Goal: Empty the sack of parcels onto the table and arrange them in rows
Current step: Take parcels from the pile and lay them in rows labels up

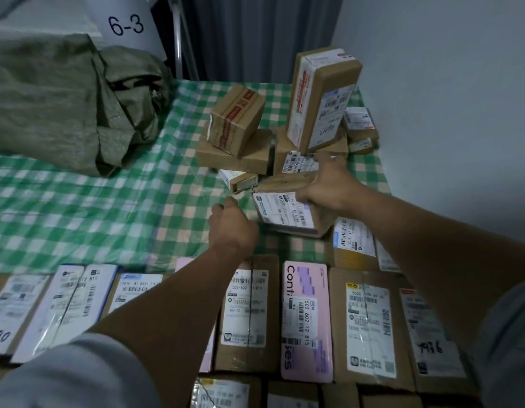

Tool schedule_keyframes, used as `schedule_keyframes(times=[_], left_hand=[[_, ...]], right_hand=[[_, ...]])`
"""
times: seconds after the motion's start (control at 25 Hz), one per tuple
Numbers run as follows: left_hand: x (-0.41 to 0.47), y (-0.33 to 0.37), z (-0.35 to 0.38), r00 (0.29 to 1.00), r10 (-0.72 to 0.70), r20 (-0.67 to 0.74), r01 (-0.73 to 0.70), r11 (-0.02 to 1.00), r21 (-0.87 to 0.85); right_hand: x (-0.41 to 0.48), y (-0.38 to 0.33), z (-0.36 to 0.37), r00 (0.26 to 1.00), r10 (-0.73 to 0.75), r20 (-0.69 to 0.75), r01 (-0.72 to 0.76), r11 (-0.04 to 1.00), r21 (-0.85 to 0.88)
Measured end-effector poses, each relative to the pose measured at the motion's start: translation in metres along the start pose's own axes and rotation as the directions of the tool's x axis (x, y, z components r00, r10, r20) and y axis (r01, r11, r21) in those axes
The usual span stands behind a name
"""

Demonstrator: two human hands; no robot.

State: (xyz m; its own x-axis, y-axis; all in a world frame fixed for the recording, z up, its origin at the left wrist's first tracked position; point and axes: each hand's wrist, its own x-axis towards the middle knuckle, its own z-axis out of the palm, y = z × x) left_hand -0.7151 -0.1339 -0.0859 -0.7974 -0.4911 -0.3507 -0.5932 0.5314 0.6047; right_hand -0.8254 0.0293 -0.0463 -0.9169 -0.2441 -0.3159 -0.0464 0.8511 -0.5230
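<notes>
My right hand [329,184] grips a brown cardboard parcel [287,210] with a white label, tilted just above the green checked tablecloth [108,207]. Just left of that parcel, my left hand [230,223] hovers with its fingers loosely curled and nothing in it. Behind them lies a loose heap of parcels [246,134], with a tall box [323,98] standing upright on top. A row of labelled parcels [249,310] lies flat along the near edge. The slumped green sack [64,104] rests at the back left.
A pink parcel [306,322] sits within the near row, and another row starts below it. A white sign reading 6-3 [125,25] stands behind the sack. A grey wall [446,83] borders the table's right side. Bare tablecloth stretches between sack and near row.
</notes>
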Motion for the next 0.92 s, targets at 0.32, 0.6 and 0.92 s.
schedule_keyframes(times=[0.32, 0.6, 0.92], left_hand=[[-0.017, 0.031, 0.023, 0.965, 0.163, 0.205, -0.121, 0.972, -0.201], [-0.014, 0.021, 0.045, 0.961, 0.023, 0.275, 0.029, 0.982, -0.184], [-0.008, 0.02, 0.055, 0.967, 0.015, 0.254, 0.038, 0.978, -0.203]], right_hand=[[-0.019, -0.014, -0.037, 0.973, -0.111, 0.204, 0.122, 0.992, -0.039], [0.004, 0.009, 0.001, 0.959, -0.129, 0.251, 0.177, 0.967, -0.181], [0.013, 0.044, 0.017, 0.992, -0.06, 0.113, 0.093, 0.945, -0.312]])
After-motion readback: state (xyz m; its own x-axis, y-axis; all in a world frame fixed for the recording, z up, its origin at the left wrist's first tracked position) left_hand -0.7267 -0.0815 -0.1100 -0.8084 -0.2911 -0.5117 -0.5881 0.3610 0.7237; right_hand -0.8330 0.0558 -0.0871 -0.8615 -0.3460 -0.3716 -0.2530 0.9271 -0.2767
